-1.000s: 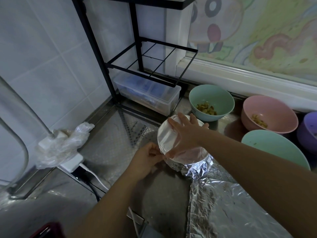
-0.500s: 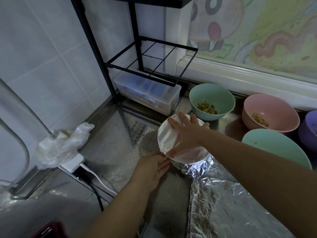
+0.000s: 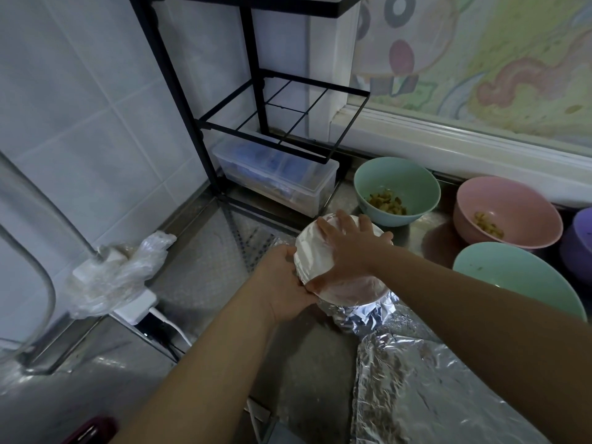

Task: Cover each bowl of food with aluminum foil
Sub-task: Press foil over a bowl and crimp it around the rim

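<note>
A bowl wrapped in aluminum foil stands on the steel counter, its top smooth and pale, its side crinkled. My right hand lies flat on top of it with the fingers spread. My left hand cups the bowl's left side, curled round the rim, fingertips hidden. A loose foil sheet lies in front of the bowl. Uncovered bowls stand behind and to the right: a green bowl with food, a pink bowl with food, a nearer green bowl, and a purple bowl at the frame edge.
A black wire rack stands in the corner over a clear plastic box. A power strip wrapped in plastic lies at the left by the tiled wall. A windowsill runs behind the bowls. A dark red object shows at the bottom left.
My left hand has moved from in front of the bowl up against its left side and now cups the rim. My right hand stays flat on the foil top.
</note>
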### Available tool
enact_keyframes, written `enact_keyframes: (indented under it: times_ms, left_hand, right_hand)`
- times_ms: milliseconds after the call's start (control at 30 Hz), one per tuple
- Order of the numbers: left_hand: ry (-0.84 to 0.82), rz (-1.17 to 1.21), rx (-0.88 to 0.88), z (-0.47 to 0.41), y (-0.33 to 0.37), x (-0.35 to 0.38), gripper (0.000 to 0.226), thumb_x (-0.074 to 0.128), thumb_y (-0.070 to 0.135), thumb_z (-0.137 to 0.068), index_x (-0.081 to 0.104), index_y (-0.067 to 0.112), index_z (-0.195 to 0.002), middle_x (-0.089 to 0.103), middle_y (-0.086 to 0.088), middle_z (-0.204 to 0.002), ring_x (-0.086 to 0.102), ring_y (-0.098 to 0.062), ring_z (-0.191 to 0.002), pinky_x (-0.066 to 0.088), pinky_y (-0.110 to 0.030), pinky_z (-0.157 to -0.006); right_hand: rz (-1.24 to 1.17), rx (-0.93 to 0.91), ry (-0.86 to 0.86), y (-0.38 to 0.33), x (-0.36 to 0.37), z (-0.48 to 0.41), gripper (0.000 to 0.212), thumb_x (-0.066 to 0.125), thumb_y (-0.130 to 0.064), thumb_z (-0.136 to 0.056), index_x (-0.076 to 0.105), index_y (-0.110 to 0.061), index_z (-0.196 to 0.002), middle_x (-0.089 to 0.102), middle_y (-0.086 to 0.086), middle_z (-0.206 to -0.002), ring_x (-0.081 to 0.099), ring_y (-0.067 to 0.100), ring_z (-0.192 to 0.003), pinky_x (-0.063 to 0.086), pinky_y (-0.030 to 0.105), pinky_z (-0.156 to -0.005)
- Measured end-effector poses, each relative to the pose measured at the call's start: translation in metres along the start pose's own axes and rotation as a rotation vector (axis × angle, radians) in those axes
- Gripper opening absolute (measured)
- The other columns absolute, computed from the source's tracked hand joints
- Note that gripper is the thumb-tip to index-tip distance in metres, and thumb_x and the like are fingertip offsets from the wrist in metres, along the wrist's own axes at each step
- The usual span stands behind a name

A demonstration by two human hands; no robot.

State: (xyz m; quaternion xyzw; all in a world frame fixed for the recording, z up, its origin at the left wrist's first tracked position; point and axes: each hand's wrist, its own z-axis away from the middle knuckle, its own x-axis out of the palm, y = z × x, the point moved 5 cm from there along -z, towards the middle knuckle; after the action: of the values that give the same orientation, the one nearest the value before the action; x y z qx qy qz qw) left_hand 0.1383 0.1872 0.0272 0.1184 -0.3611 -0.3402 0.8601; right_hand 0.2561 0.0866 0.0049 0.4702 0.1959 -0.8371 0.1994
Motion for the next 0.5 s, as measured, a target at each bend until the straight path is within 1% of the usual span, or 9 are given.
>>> enact_keyframes:
  times_ms: [33, 67, 100, 133, 200, 300, 367, 433, 500]
  left_hand:
    - [0.018, -0.024, 0.026, -0.004, 0.003, -0.001, 0.043, 0.059, 0.026, -0.067, 0.058, 0.006, -0.106, 0.058, -0.021, -0.118, 0.054, -0.028, -0.116, 0.041, -0.045, -0.110]
    - [0.060, -0.051, 0.024, -0.006, 0.009, -0.001, 0.037, 0.064, 0.028, -0.063, 0.056, 0.012, -0.095, 0.060, -0.015, -0.105, 0.058, -0.027, -0.102, 0.050, -0.042, -0.098]
    - [0.101, -0.027, 0.051, -0.013, 0.014, -0.003, 0.026, 0.066, 0.028, -0.069, 0.052, 0.015, -0.087, 0.058, -0.009, -0.092, 0.059, -0.024, -0.085, 0.054, -0.037, -0.081]
    - [0.128, -0.009, 0.074, -0.018, 0.018, -0.005, 0.016, 0.061, 0.025, -0.083, 0.048, 0.016, -0.081, 0.052, -0.006, -0.082, 0.054, -0.021, -0.071, 0.051, -0.032, -0.063]
    - [0.197, -0.064, 0.121, -0.022, 0.025, -0.009, 0.027, 0.045, 0.019, -0.096, 0.037, 0.019, -0.070, 0.036, -0.004, -0.070, 0.036, -0.018, -0.056, 0.037, -0.026, -0.045]
    - [0.241, -0.007, 0.141, -0.034, 0.027, -0.007, 0.032, 0.044, 0.017, -0.092, 0.026, 0.026, -0.068, 0.026, -0.003, -0.065, 0.028, -0.017, -0.049, 0.030, -0.022, -0.041]
    - [0.244, 0.008, 0.174, -0.042, 0.027, -0.007, 0.030, 0.046, 0.015, -0.087, 0.022, 0.030, -0.077, 0.023, -0.002, -0.069, 0.025, -0.017, -0.053, 0.029, -0.025, -0.042]
    - [0.232, -0.015, 0.183, -0.047, 0.025, -0.006, 0.028, 0.047, 0.016, -0.085, 0.024, 0.031, -0.077, 0.024, -0.003, -0.070, 0.025, -0.018, -0.055, 0.029, -0.026, -0.042]
    - [0.205, 0.024, 0.192, -0.049, 0.022, -0.004, 0.020, 0.051, 0.019, -0.080, 0.034, 0.027, -0.073, 0.032, -0.004, -0.074, 0.033, -0.019, -0.058, 0.034, -0.028, -0.047]
  right_hand:
    - [-0.014, 0.020, 0.013, 0.001, -0.001, -0.001, 0.143, 0.062, -0.100, -0.045, -0.013, -0.048, -0.155, -0.020, -0.007, -0.167, -0.011, 0.046, -0.153, 0.013, 0.083, -0.107]
    - [-0.032, 0.043, 0.020, 0.003, -0.003, -0.002, 0.143, 0.059, -0.103, -0.044, -0.012, -0.048, -0.156, -0.018, -0.006, -0.168, -0.008, 0.047, -0.152, 0.015, 0.082, -0.108]
    - [-0.052, 0.064, 0.017, 0.006, -0.004, -0.005, 0.144, 0.054, -0.106, -0.042, -0.010, -0.046, -0.156, -0.014, -0.005, -0.169, -0.005, 0.047, -0.152, 0.017, 0.080, -0.109]
    - [-0.065, 0.086, 0.009, 0.009, -0.006, -0.008, 0.146, 0.049, -0.109, -0.039, -0.008, -0.044, -0.157, -0.011, -0.001, -0.169, -0.004, 0.048, -0.152, 0.018, 0.078, -0.111]
    - [-0.061, 0.124, 0.007, 0.018, -0.012, -0.010, 0.152, 0.040, -0.113, -0.032, -0.003, -0.041, -0.158, -0.003, 0.008, -0.169, 0.001, 0.049, -0.152, 0.019, 0.074, -0.114]
    - [-0.065, 0.141, 0.037, 0.028, -0.021, -0.007, 0.144, 0.049, -0.106, -0.046, 0.011, -0.028, -0.160, 0.005, 0.016, -0.166, 0.008, 0.046, -0.152, 0.024, 0.065, -0.118]
    - [-0.089, 0.074, 0.125, 0.025, -0.022, -0.007, 0.143, 0.050, -0.105, -0.049, 0.022, -0.016, -0.158, 0.014, 0.013, -0.163, 0.016, 0.041, -0.151, 0.027, 0.059, -0.119]
    - [-0.085, 0.023, 0.180, 0.020, -0.016, -0.007, 0.153, 0.041, -0.110, -0.041, 0.014, -0.015, -0.158, 0.016, 0.008, -0.163, 0.017, 0.038, -0.151, 0.027, 0.061, -0.118]
    - [-0.056, 0.025, 0.162, 0.016, -0.006, -0.007, 0.155, 0.036, -0.113, -0.033, -0.004, -0.032, -0.159, 0.006, 0.006, -0.167, 0.008, 0.041, -0.154, 0.022, 0.072, -0.115]
